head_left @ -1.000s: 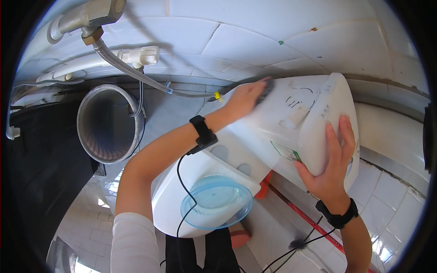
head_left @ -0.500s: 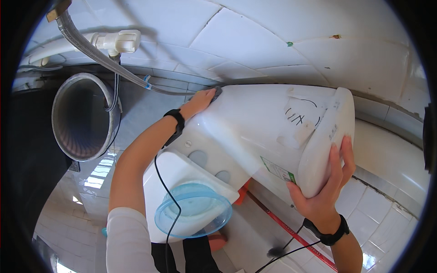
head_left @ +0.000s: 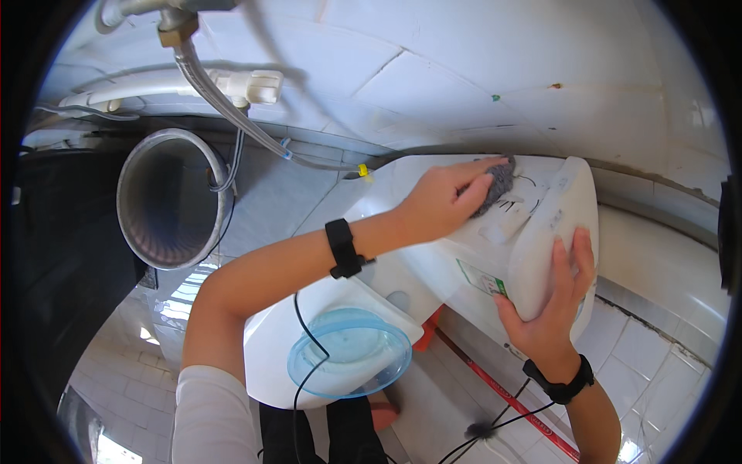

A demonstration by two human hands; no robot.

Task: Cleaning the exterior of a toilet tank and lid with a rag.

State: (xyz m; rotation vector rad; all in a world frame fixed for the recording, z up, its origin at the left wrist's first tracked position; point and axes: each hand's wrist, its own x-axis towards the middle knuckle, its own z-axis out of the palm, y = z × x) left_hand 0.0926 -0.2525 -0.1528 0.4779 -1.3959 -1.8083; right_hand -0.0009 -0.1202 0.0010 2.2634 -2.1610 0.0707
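A white toilet tank [head_left: 444,255] stretches along the tiled wall. My left hand [head_left: 448,197] presses a dark grey cloth [head_left: 498,189] onto its surface, beside some black marks. The cloth is bunched under my fingers, which are closed on it. At the tank's right end my right hand [head_left: 549,317] clasps the tank lid [head_left: 533,282], thumb on one side and fingers over the other. A green-and-white label [head_left: 481,277] sits near that thumb. Below my left forearm, a clear blue plastic basin [head_left: 348,363] rests on the white toilet seat lid [head_left: 267,340].
Left of the toilet stands a grey ribbed hose or duct [head_left: 174,201] with a round open mouth. A braided water hose [head_left: 224,100] runs from a brass fitting to the tank, near a white pipe valve [head_left: 259,87]. A red pole [head_left: 502,394] and black cables lie at lower right.
My left hand has slid the cloth rightward along the tank, from its left end to the black marks. The right hand keeps its hold on the lid. The view has shifted slightly.
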